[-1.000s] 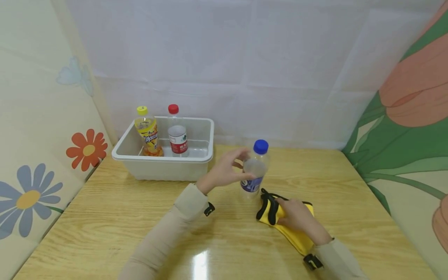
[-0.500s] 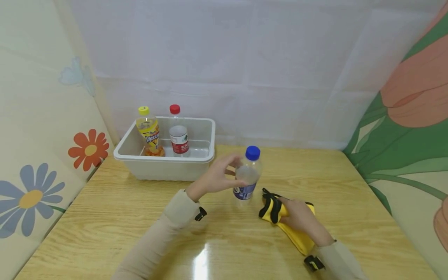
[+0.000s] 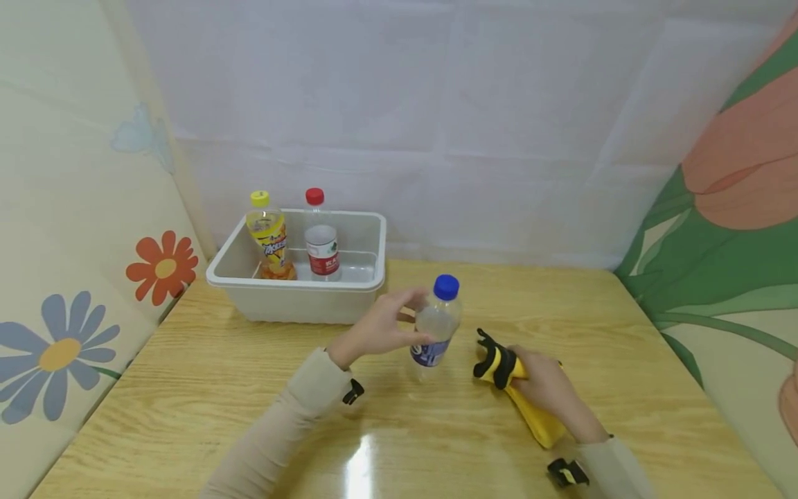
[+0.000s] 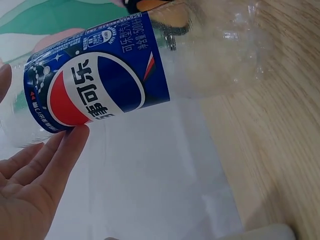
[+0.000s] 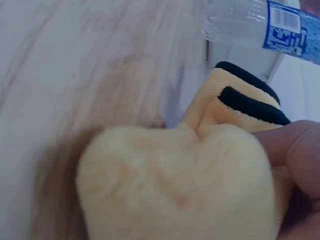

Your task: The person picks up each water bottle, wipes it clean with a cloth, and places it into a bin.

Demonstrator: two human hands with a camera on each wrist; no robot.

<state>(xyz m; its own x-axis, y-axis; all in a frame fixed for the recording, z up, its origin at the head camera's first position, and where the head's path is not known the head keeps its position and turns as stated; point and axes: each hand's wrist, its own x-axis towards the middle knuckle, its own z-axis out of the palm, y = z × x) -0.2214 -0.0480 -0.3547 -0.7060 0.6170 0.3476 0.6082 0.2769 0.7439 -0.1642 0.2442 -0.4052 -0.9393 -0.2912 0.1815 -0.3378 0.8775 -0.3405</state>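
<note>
My left hand (image 3: 380, 329) grips a clear plastic bottle (image 3: 434, 328) with a blue cap and a blue label, held just above the wooden table (image 3: 199, 395). In the left wrist view the same bottle (image 4: 125, 75) lies across the top, with my left fingers (image 4: 45, 170) curled against its label. My right hand (image 3: 541, 388) grips a bunched yellow cloth (image 3: 520, 395) with black trim, lifted slightly at its front. The right wrist view shows the cloth (image 5: 180, 185) filling the frame, my right fingers (image 5: 295, 145) around it and the bottle (image 5: 260, 25) beyond.
A white plastic bin (image 3: 299, 291) stands at the back left of the table. Inside it stand a yellow-capped orange drink bottle (image 3: 269, 239) and a red-capped clear bottle (image 3: 321, 239). Flowered wall panels close in both sides, a white sheet the back.
My left hand has brought the blue-capped bottle nearer and to the left. My right hand has gathered the yellow cloth into a tighter bunch and raised its front end.
</note>
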